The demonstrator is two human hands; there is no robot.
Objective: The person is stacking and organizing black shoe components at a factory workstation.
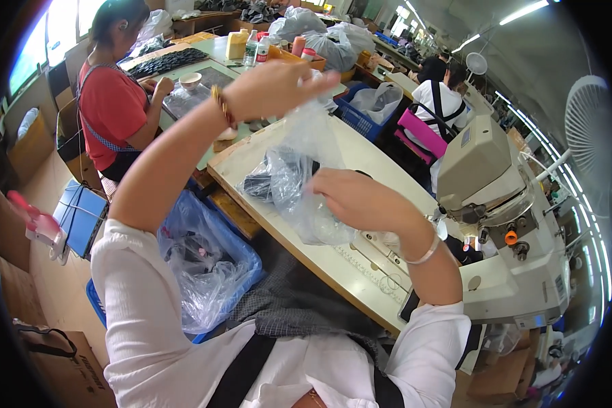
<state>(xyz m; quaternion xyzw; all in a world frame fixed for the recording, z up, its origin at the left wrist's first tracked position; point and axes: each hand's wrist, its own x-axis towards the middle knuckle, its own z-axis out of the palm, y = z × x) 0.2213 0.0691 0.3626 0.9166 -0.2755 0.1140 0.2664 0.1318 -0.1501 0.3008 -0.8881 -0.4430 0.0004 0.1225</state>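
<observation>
A clear plastic bag (309,146) with dark pieces (258,185) inside stands on the pale sewing table in front of me. My left hand (272,88), a beaded bracelet at its wrist, is raised over the bag and grips its stretched upper edge; the fingers are slightly blurred. Lower down, my right hand (360,198) has its fingers curled in against the bag's right side, closed on the plastic. What the dark pieces are cannot be made out through the film.
A sewing machine (479,160) stands to the right on the table (387,166). At my left is a blue crate (241,262) lined with plastic. A person in red (112,112) works at the far-left table; another blue crate (364,119) lies beyond mine.
</observation>
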